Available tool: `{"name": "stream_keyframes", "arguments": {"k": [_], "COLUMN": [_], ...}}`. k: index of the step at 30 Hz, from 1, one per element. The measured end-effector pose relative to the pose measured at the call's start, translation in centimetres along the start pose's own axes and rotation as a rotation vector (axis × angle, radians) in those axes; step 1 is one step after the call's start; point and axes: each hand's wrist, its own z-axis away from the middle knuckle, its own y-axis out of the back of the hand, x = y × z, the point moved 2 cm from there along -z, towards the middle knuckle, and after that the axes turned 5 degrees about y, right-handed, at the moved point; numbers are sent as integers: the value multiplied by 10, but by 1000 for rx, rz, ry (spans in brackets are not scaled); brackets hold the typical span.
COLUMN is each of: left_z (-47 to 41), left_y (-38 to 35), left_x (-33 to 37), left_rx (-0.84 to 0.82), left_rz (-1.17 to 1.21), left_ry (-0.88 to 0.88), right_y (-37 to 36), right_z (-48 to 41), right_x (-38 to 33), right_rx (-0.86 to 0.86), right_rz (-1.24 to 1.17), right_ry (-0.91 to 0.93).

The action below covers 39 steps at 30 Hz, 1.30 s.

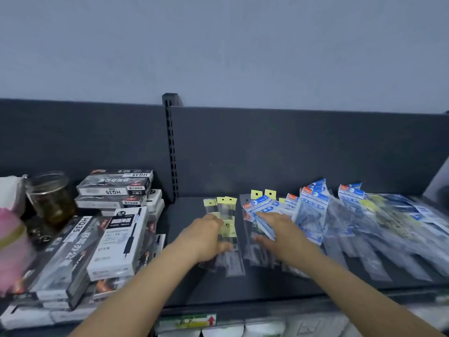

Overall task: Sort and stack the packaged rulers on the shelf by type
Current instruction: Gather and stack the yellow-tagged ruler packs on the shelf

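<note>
On the dark shelf (187, 283) lies a small stack of clear ruler packs with yellow headers (224, 207). My left hand (206, 237) grips this stack from the left, thumb under its lower part. To the right, blue-and-white headed ruler packs (313, 203) spread in a loose fan, with more yellow-tagged packs (262, 193) mixed in behind. My right hand (279, 232) lies on the blue-headed packs (261, 209) at the fan's left end, fingers stretched over them and thumb beneath.
Black and white pen boxes (116, 242) pile up left of the rulers, more boxes (116, 188) stacked behind. A glass jar (51, 198) and a pink object (12, 251) stand far left. A slotted upright (171, 147) divides the dark back panel. A price label (187, 321) sits on the shelf's front edge.
</note>
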Motion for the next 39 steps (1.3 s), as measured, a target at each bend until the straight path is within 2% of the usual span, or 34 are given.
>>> {"name": "stream_keyframes", "arguments": {"k": [2, 7, 10, 14, 19, 22, 29, 39], "left_z": [-5, -7, -7, -5, 0, 2, 6, 17], "left_y": [-4, -14, -17, -16, -10, -12, -14, -14], "left_x": [-5, -10, -14, -14, -17, -17, -24, -40], "left_rx": [1, -71, -60, -73, -45, -100, 6, -2], "left_rz": [33, 72, 79, 245, 42, 48, 13, 27], "left_ry": [45, 165, 216, 279, 359, 387, 420, 474], "right_y": [-3, -13, -14, -17, -38, -48, -51, -27], "right_z": [-5, -12, -12, -22, -28, -30, -32, -33], "right_x": [-3, -13, -19, -27, -34, -39, -43, -30], "right_rx": [5, -121, -157, -186, -254, -253, -305, -341], "right_rz": [-29, -24, -23, -59, -58, -62, -70, -201], "right_ry": [-14, -23, -10, -15, -17, -21, -31, -189]}}
